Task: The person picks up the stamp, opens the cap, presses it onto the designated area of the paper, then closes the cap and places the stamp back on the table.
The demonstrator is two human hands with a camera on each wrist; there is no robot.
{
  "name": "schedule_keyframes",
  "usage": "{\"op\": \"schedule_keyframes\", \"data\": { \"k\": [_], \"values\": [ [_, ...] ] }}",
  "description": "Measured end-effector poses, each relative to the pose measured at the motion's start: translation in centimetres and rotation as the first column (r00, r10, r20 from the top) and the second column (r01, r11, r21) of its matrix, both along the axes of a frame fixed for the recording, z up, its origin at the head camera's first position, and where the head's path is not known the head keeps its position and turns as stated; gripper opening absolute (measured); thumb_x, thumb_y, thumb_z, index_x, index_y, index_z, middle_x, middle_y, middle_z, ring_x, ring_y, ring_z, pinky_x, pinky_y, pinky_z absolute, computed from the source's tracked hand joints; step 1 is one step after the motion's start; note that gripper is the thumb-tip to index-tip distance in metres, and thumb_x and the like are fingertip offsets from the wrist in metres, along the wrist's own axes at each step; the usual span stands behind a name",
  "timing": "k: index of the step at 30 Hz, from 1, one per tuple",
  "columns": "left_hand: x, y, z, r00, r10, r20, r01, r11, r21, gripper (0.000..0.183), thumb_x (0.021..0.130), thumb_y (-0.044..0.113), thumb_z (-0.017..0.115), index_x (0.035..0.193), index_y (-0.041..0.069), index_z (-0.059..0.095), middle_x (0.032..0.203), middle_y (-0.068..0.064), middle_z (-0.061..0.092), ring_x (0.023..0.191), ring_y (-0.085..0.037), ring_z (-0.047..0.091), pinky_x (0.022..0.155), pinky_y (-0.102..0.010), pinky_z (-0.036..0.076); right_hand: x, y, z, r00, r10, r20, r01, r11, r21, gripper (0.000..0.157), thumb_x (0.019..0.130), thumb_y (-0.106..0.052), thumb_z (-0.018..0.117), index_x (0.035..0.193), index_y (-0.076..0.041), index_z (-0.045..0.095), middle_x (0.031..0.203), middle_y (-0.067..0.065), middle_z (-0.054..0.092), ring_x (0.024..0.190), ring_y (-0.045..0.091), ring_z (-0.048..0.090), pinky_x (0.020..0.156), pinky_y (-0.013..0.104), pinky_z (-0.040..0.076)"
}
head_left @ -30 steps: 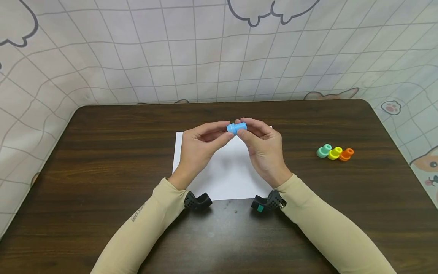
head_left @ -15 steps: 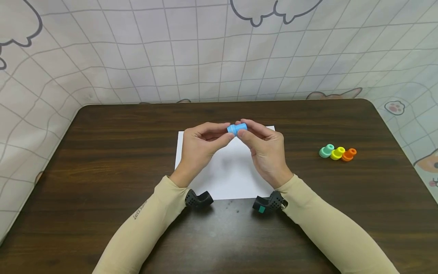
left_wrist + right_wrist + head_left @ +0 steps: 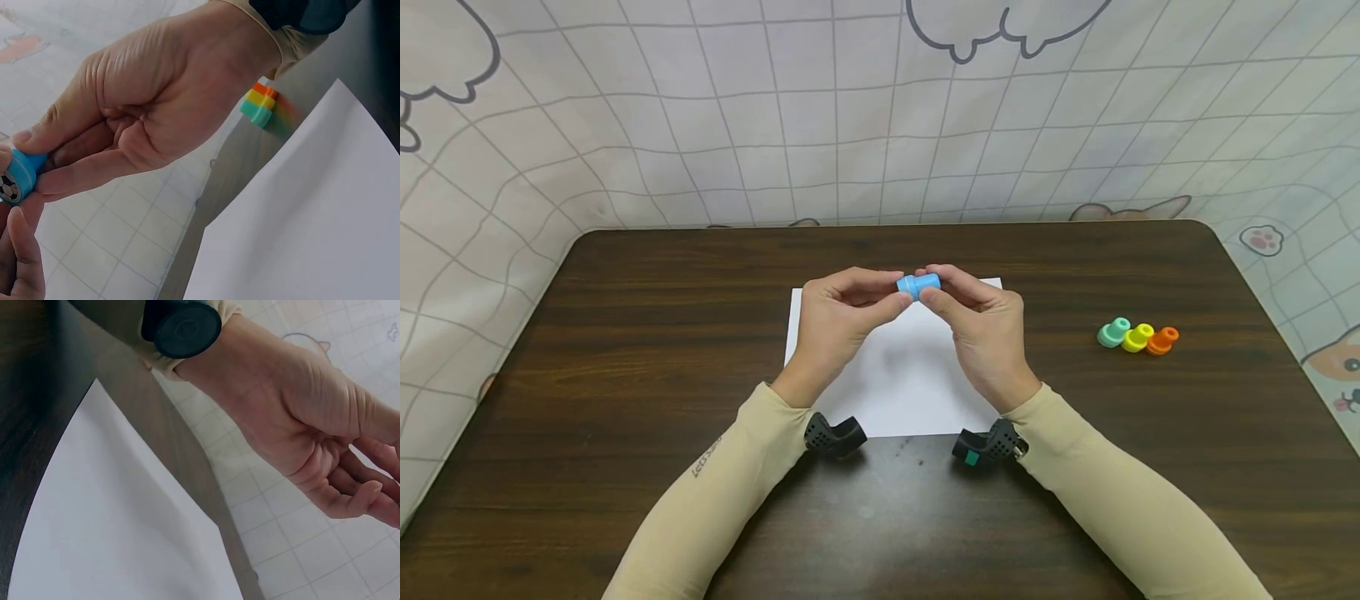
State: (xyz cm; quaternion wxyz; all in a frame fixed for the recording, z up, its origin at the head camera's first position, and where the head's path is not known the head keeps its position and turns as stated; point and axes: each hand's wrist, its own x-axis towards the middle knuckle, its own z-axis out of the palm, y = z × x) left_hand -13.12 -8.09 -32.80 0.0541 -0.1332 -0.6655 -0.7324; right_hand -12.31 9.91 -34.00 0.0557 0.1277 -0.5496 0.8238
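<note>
Both hands hold a small blue toy stamp above the sheet of white paper. My left hand pinches its wider end between thumb and fingers. The narrower handle end is gripped by the thumb and fingers of my right hand. In the left wrist view, a soccer ball picture shows on the flat end of the blue stamp. That view shows the right hand large. The right wrist view shows the left hand, with the stamp out of frame.
Three more stamps stand close together on the right of the dark wooden table: a teal stamp, a yellow stamp and an orange stamp. A white grid-patterned cloth hangs behind the table. Each wrist wears a black device.
Both hands keep nearly the same hold on the blue stamp. The head view has shifted slightly; nothing has been picked up or let go.
</note>
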Motion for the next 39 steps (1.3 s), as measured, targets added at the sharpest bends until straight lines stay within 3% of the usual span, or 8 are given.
{"op": "schedule_keyframes", "data": {
  "k": [3, 8, 10, 15, 21, 31, 35, 39],
  "values": [
    [0.01, -0.02, -0.02, 1.000, -0.007, 0.029, 0.006, 1.000, 0.007, 0.030, 0.083, 0.002, 0.084, 0.110, -0.007, 0.076, 0.092, 0.012, 0.080, 0.085, -0.010, 0.078, 0.085, -0.034, 0.066, -0.03, 0.07, -0.05, 0.999, -0.014, -0.032, 0.015, 0.999, 0.030, 0.032, 0.090, 0.011, 0.070, 0.112, -0.011, 0.079, 0.106, -0.002, 0.080, 0.102, 0.014, 0.077, 0.098, 0.030, 0.062],
    [0.05, -0.06, 0.07, 0.999, -0.018, 0.048, 0.017, 1.000, 0.021, 0.031, 0.084, 0.004, 0.083, 0.112, -0.009, 0.075, 0.092, 0.010, 0.081, 0.086, -0.010, 0.078, 0.085, -0.033, 0.066, -0.03, 0.20, 0.05, 0.998, -0.010, -0.068, 0.013, 0.999, 0.041, 0.030, 0.090, 0.011, 0.072, 0.120, 0.009, 0.072, 0.105, -0.001, 0.081, 0.101, 0.014, 0.078, 0.096, 0.033, 0.063],
    [0.08, -0.09, 0.09, 0.998, -0.025, 0.053, 0.023, 0.999, 0.026, 0.031, 0.084, 0.003, 0.083, 0.112, -0.008, 0.075, 0.093, 0.010, 0.081, 0.087, -0.010, 0.078, 0.086, -0.033, 0.066, -0.01, 0.24, 0.10, 0.998, -0.009, -0.068, 0.012, 0.999, 0.042, 0.030, 0.090, 0.011, 0.072, 0.119, 0.008, 0.073, 0.105, -0.002, 0.081, 0.101, 0.013, 0.078, 0.096, 0.033, 0.063],
    [0.16, -0.15, 0.02, 0.996, -0.040, 0.075, 0.037, 0.999, 0.040, 0.031, 0.085, 0.003, 0.083, 0.114, -0.006, 0.075, 0.095, 0.009, 0.081, 0.089, -0.011, 0.078, 0.088, -0.034, 0.066, -0.01, 0.22, 0.10, 0.998, 0.010, -0.058, -0.009, 1.000, 0.020, 0.032, 0.090, 0.012, 0.071, 0.112, -0.009, 0.079, 0.105, -0.001, 0.081, 0.101, 0.013, 0.077, 0.096, 0.032, 0.063],
    [0.16, -0.10, 0.01, 0.996, -0.044, 0.080, 0.041, 0.998, 0.046, 0.031, 0.085, 0.006, 0.083, 0.114, -0.004, 0.076, 0.097, 0.006, 0.082, 0.089, -0.012, 0.079, 0.090, -0.036, 0.065, -0.01, 0.20, 0.08, 0.998, 0.028, -0.062, -0.029, 0.999, -0.021, 0.029, 0.091, 0.012, 0.069, 0.117, 0.001, 0.076, 0.107, 0.001, 0.080, 0.101, 0.014, 0.077, 0.096, 0.031, 0.063],
    [0.11, -0.36, 0.30, 0.998, -0.020, 0.067, 0.018, 0.999, 0.030, 0.028, 0.085, 0.006, 0.083, 0.112, -0.002, 0.078, 0.096, 0.007, 0.081, 0.084, -0.011, 0.077, 0.086, -0.034, 0.066, 0.00, 0.13, 0.46, 0.998, 0.027, -0.056, -0.029, 0.999, -0.023, 0.030, 0.091, 0.009, 0.071, 0.119, -0.001, 0.076, 0.109, 0.002, 0.080, 0.103, 0.015, 0.076, 0.098, 0.032, 0.062],
    [0.16, -0.34, 0.45, 0.997, -0.021, 0.073, 0.019, 0.999, 0.030, 0.028, 0.086, 0.006, 0.083, 0.112, -0.001, 0.078, 0.095, 0.007, 0.080, 0.081, -0.011, 0.076, 0.085, -0.033, 0.066, 0.01, 0.24, 0.70, 0.999, 0.001, -0.051, -0.002, 1.000, -0.011, 0.030, 0.091, 0.010, 0.071, 0.121, 0.007, 0.072, 0.107, 0.002, 0.080, 0.102, 0.015, 0.076, 0.099, 0.032, 0.062],
    [0.34, -0.25, 0.56, 0.996, -0.025, 0.086, 0.022, 0.999, 0.043, 0.029, 0.085, 0.007, 0.083, 0.113, 0.000, 0.078, 0.096, 0.006, 0.080, 0.081, -0.011, 0.075, 0.087, -0.034, 0.066, 0.11, 0.44, 0.85, 0.999, -0.017, -0.044, 0.016, 1.000, -0.011, 0.029, 0.090, 0.011, 0.071, 0.118, 0.003, 0.075, 0.106, 0.001, 0.081, 0.101, 0.014, 0.077, 0.099, 0.031, 0.062]
  ]
}}
